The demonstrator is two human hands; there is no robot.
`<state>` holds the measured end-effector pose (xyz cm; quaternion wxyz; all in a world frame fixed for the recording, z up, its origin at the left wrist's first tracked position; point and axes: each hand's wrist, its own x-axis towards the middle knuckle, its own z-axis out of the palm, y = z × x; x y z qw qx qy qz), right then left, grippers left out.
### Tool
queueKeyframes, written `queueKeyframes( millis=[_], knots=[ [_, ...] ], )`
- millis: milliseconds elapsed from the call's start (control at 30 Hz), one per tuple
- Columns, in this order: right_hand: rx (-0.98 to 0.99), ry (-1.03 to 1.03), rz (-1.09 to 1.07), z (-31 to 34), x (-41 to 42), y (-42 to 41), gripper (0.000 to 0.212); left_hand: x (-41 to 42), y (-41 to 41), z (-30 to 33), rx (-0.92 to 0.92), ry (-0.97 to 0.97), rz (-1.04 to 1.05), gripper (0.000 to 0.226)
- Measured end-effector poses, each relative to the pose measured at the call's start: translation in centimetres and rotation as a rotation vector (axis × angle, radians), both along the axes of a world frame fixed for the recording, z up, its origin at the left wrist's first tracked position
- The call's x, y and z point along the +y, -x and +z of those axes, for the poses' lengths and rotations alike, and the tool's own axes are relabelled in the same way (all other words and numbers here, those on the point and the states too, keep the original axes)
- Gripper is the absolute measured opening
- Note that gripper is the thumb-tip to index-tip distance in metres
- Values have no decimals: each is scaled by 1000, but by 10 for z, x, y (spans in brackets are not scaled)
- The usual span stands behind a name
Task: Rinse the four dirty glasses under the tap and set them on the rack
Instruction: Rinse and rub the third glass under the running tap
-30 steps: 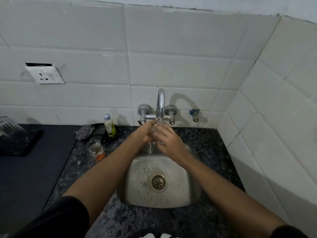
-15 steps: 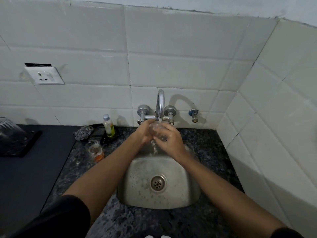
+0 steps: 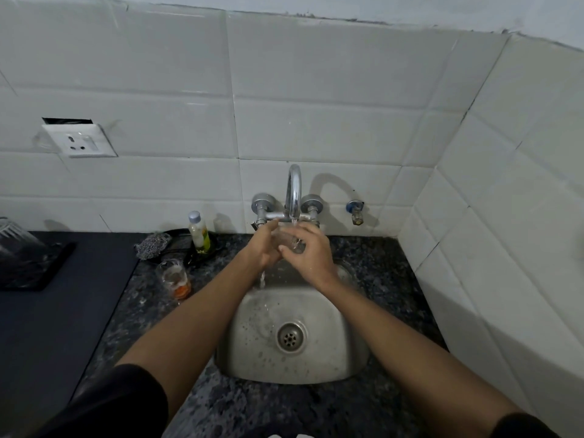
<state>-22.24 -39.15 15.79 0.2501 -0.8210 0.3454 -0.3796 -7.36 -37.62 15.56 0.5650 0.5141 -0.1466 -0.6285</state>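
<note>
Glass [image 3: 289, 240], clear, held under the running tap [image 3: 294, 192] above the back edge of the steel sink [image 3: 347, 358]. Gripped from the left by the left hand [image 3: 264, 248], fingers curled round its side; wrapped from the right by the right hand [image 3: 308, 252], fingers curled over it. Thin stream of water falling past the hands into the basin. Second dirty glass [image 3: 175, 278], orange residue at the bottom, upright on the speckled counter [image 3: 379, 254] left of the sink. Behind it, small bottle [image 3: 199, 230] and grey scrubber [image 3: 151, 246] against the tiled wall. Far left, upturned glassware [image 3: 15, 245] on a dark rack [image 3: 47, 273], partly cut off by the frame.
</note>
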Motion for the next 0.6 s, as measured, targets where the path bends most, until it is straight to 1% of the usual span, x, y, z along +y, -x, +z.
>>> queueKeyframes(
  millis=[67,100,133,200,233,267,300,333,400,433,467,500,533,600],
  knots=[
    [114,232,109,-1,-1,5,35,-1,0,4,3,-44,-42,55],
    [132,296,143,-5,-4,6,34,-2,-1,6,-22,-57,-60,53],
    [100,273,140,-7,-3,6,35,-4,-2,8,-59,-64,-57,48],
    [-44,39,49,-3,1,1,39,-5,-2,8,-102,-36,-20,39],
    [-110,-85,0,0,1,-3,41,-4,-3,8,-104,-16,-2,37],
    [-144,-159,-24,2,1,-5,42,-4,-3,6,-79,8,9,35],
    [-137,-162,-24,2,1,-6,43,-4,-4,4,-47,22,17,36],
    [-93,-99,-5,2,0,-4,42,-4,-3,4,-14,33,3,37],
    [29,113,80,2,3,2,38,-2,-1,9,-7,3,-26,43],
    [66,212,121,-1,1,5,35,-3,0,11,-27,-20,-48,43],
    [60,234,138,-3,0,6,34,-4,-1,13,-71,-37,-52,40],
    [21,178,120,-5,1,5,36,-5,-3,13,-105,-33,-37,35],
    [-34,66,70,-4,2,3,39,-6,-4,14,-119,-9,-11,30],
    [-128,-142,-15,-1,2,-3,44,-6,-5,14,-81,59,33,27]
  ],
)
